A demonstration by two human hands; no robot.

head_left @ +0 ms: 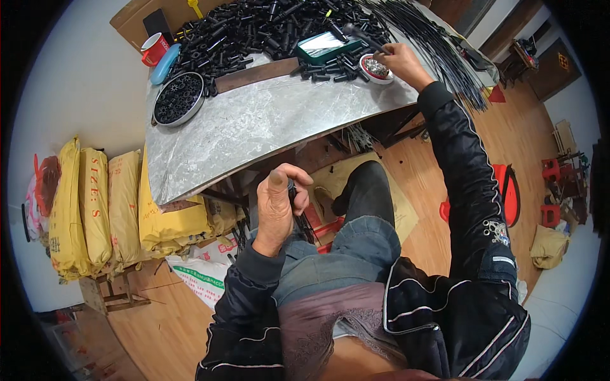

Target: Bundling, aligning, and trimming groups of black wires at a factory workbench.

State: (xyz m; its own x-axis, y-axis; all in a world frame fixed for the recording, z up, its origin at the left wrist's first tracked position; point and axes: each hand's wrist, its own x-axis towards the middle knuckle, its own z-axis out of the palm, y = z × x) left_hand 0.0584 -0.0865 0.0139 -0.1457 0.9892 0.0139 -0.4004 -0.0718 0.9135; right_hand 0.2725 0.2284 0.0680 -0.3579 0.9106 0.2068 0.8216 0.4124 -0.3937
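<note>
My left hand (277,206) is raised over my lap in front of the table edge, fingers curled around a black cylindrical piece (291,189), mostly hidden by the hand. Thin dark rods (306,227) show just below it; whether they join the piece I cannot tell. Over the table's right side, my right hand (405,65) is closed on a dark stick-like tool with a rounded end (357,32), which points left. Beside that hand stands a small red-and-white bowl (376,70) of shiny metal bits. A green tray (327,48) with thin pale pieces lies to its left.
Black tubular parts (254,32) are heaped along the back of the grey table (254,120). A brown bar (257,75) lies before them, near a round tray (180,99) of small black pieces. Long black rods (445,51) extend off the right. Yellow sacks (95,209) stand left.
</note>
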